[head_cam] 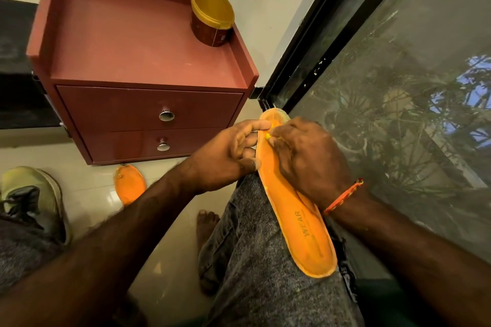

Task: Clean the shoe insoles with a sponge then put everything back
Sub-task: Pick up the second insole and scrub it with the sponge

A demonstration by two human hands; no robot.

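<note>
- Nearest to me, at far left, one shoe [32, 194] sits on the floor beside my knee, with its insole out.
- Just right of it, the second insole [129, 183] lies on the tiles in front of the cabinet [143, 66], whose top carries an open gold tub [211, 16].
- My left hand [228, 156] steadies the orange insole [297, 210] that rests along my right thigh; thumb and fingertips pinch its left edge near the toe.
- My right hand [308, 159] lies over the insole's forward half, fingers curled down around something small and yellow, which I take to be the sponge [268, 136]; only a scrap of it shows.
- Risks, as I judge them: the insole is balanced on my leg, so a hard stroke toward the heel could slide it off onto the floor if my left pinch loosens.
- The toe end overhangs my knee unsupported, so pressing there could fold it.
- With the tub near the cabinet's corner, a careless reach could knock it off.
</note>
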